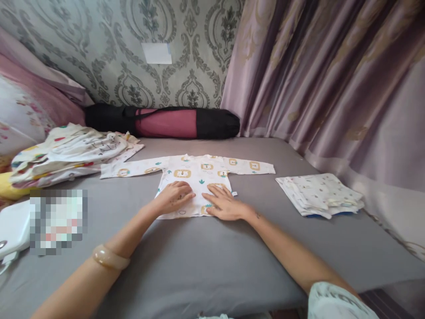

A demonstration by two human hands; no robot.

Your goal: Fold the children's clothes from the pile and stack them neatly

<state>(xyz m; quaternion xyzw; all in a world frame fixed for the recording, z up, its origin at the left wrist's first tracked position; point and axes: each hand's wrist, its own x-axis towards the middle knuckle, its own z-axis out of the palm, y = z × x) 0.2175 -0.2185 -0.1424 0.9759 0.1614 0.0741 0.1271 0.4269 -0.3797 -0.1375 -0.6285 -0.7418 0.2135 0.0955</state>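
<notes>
A small white long-sleeved shirt (195,175) with a yellow lion pattern lies flat on the grey bed surface, both sleeves stretched out sideways. On the lower left part of its body rests my left hand (175,196), palm down, its fingers pointing inward and holding nothing. My right hand (223,203) lies on the lower right part, palm down with the fingers spread. The two hands are a short distance apart, and cloth shows between them. The shirt's lower edge is partly covered by the hands.
A pile of clothes (73,150) lies at the left, and folded clothes (320,192) are stacked at the right. A black and pink long bag (166,122) lies along the wall. A white device (15,228) with a cable sits at the left edge, beside a blurred-out item.
</notes>
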